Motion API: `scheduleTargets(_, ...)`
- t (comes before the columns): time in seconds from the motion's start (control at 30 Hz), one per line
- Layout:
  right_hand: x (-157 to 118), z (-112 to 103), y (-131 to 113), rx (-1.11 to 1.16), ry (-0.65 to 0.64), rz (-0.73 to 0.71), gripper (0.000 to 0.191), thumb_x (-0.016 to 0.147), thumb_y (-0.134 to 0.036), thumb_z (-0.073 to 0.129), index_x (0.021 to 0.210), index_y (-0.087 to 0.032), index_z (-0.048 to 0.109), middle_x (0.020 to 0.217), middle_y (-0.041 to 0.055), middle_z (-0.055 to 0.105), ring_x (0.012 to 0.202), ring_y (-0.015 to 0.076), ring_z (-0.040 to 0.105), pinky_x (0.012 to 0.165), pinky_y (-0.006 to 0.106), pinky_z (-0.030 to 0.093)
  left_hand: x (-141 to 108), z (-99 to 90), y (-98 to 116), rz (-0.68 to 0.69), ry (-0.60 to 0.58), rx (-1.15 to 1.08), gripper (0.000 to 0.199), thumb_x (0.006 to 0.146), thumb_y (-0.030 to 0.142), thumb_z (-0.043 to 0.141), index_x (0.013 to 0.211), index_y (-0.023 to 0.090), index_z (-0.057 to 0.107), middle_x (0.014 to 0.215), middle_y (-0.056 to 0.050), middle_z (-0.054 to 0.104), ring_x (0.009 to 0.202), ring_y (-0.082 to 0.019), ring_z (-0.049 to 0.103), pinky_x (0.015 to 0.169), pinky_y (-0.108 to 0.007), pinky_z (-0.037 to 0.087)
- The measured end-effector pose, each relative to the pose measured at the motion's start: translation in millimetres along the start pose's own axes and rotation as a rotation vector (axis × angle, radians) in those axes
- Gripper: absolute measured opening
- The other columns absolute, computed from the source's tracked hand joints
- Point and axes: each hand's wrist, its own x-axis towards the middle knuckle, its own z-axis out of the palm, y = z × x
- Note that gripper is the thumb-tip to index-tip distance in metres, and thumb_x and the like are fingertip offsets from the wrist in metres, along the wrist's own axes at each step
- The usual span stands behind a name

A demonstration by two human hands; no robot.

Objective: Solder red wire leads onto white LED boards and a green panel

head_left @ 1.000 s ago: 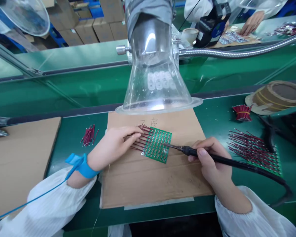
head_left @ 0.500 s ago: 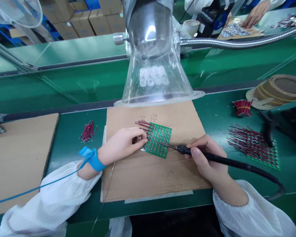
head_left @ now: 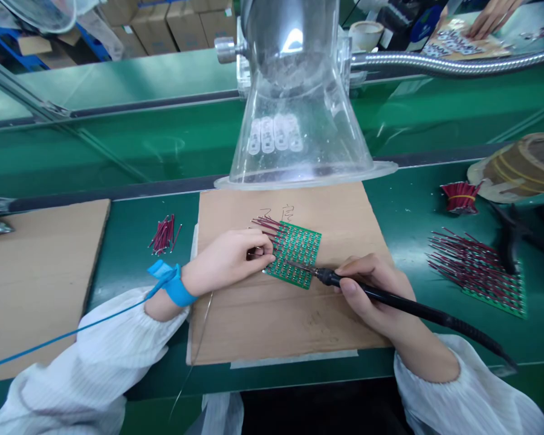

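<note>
A green circuit board (head_left: pixel 297 254) lies on a cardboard sheet, with several dark red wires (head_left: pixel 265 225) sticking out leftward from its upper left part. My left hand (head_left: pixel 236 257) is pinched at the board's left edge. A bit of red wire shows in the gap between its fingers; the fingertips hide the rest. A thin silvery wire (head_left: pixel 204 326) trails out from under that hand. My right hand (head_left: pixel 376 290) grips a black soldering iron (head_left: pixel 329 277) like a pen, its tip over the board, right of my left fingertips.
Loose red wires (head_left: pixel 164 234) lie left of the cardboard sheet (head_left: pixel 254 329). On the right are a wired board (head_left: pixel 480 272), a banded wire bundle (head_left: pixel 461 197) and a tape-wrapped round object (head_left: pixel 521 166). A clear fume hood (head_left: pixel 308 145) hangs above. Across the partition, another person's hand (head_left: pixel 494 18) shows.
The view has shifted slightly. The iron's tip has moved a little left over the board, nearer my left fingertips. My left hand keeps its pinch at the board's edge.
</note>
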Motion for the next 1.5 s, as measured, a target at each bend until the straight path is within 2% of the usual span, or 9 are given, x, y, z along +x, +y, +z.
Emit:
scheduleTargets(0.37,4.1,0.5,-6.8,-0.067,-0.009,-0.046,0.017,0.104,-0.041,0.066,0.097,-0.025,0.067,0.079,0.0003,0.078,0.062,0.0145,0.074,0.055,0.023,0.054,-0.8,1.2,-1.1,-0.004,0.005,-0.003,0.015,0.101,0.024,0.067,0.087,0.019,0.067,0.084,0.001,0.069,0.079,-0.015,0.059,0.073,-0.029,0.041)
scheduleTargets(0.7,3.6,0.3,-6.9,-0.044,-0.013,-0.030,0.015,0.104,-0.040,0.067,0.098,-0.026,0.066,0.081,0.0003,0.079,0.065,0.0144,0.075,0.057,0.023,0.056,-0.3,0.2,0.9,-0.035,-0.018,-0.005,0.015,0.101,0.025,0.066,0.087,0.019,0.067,0.086,0.001,0.069,0.080,-0.015,0.060,0.076,-0.030,0.042)
scheduleTargets(1.5,5.8,1.1,-6.3,-0.097,-0.023,-0.064,0.019,0.106,-0.044,0.064,0.100,-0.026,0.065,0.080,-0.0006,0.079,0.063,0.0133,0.075,0.054,0.021,0.054,3.6,-0.3,2.7,-0.060,-0.019,-0.006,0.018,0.101,0.025,0.068,0.084,0.019,0.066,0.084,0.002,0.069,0.081,-0.016,0.061,0.075,-0.029,0.041)
